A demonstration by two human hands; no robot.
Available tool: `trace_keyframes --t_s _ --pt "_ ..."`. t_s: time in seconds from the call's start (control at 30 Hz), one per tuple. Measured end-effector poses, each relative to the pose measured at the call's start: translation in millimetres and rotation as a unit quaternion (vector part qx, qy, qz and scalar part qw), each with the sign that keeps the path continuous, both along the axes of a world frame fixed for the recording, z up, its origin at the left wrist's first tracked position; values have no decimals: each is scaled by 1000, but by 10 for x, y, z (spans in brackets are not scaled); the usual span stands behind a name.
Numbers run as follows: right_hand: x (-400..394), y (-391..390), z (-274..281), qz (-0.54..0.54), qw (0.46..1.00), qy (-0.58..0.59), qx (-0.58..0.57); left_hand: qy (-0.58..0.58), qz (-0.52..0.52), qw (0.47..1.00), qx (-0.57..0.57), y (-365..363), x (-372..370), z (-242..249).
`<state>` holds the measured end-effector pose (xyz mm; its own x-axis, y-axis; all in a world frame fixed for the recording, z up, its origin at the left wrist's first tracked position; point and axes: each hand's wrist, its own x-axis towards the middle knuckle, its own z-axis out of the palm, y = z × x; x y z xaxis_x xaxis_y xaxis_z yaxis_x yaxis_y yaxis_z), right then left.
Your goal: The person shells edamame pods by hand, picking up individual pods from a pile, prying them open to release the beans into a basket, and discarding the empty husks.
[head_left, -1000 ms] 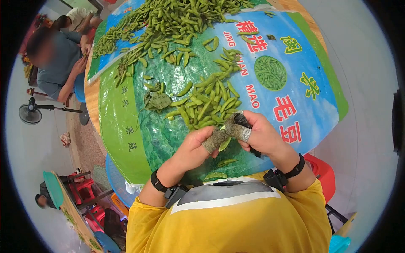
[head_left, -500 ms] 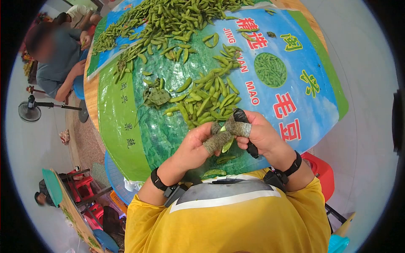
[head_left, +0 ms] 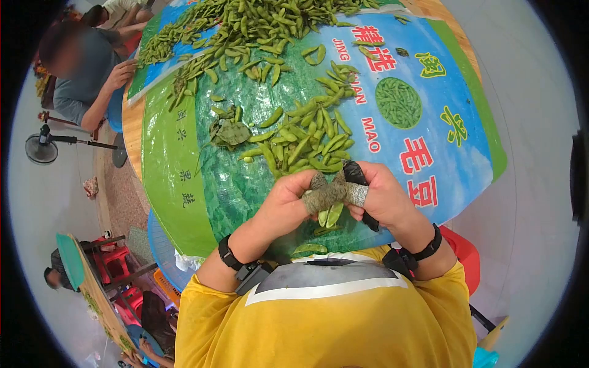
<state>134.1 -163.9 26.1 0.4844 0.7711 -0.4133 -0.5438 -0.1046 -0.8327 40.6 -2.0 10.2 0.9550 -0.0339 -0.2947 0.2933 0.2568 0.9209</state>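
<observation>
Both my hands meet low over the sheet, around a green soybean pod (head_left: 332,216) that hangs split below the fingertips. My left hand (head_left: 283,203) pinches it, the thumb and a finger wrapped in grey-brown tape. From the other side my right hand (head_left: 385,197) presses its taped thumb against the pod. A black, shiny, narrow object (head_left: 370,219) runs along the right fingers, partly hidden by them. Just beyond the fingertips lies a small heap of soybean pods (head_left: 300,144). Nearer my shirt, a loose pod (head_left: 310,249) lies on the sheet.
A large pile of pods (head_left: 264,24) covers the far side of the printed plastic sheet (head_left: 178,227). Withered leaves (head_left: 230,133) lie left of the small heap. A co-worker (head_left: 83,80) sits at the far left, near a fan (head_left: 46,146). A red stool (head_left: 461,257) stands at right.
The pod between my fingers now shows two pale green halves spread below them. My hands stay close together. The co-worker's hand has come to the table edge, and the view has shifted slightly.
</observation>
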Motion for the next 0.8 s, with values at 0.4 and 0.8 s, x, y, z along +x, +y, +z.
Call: trace_keyframes --t_s 0.4,0.8 --pt "-26 22 -5 -27 975 -201 -89 89 4 990 -110 -13 30 -37" --pt "-16 -52 39 -52 940 -323 -99 112 -100 985 -87 -17 3 64"
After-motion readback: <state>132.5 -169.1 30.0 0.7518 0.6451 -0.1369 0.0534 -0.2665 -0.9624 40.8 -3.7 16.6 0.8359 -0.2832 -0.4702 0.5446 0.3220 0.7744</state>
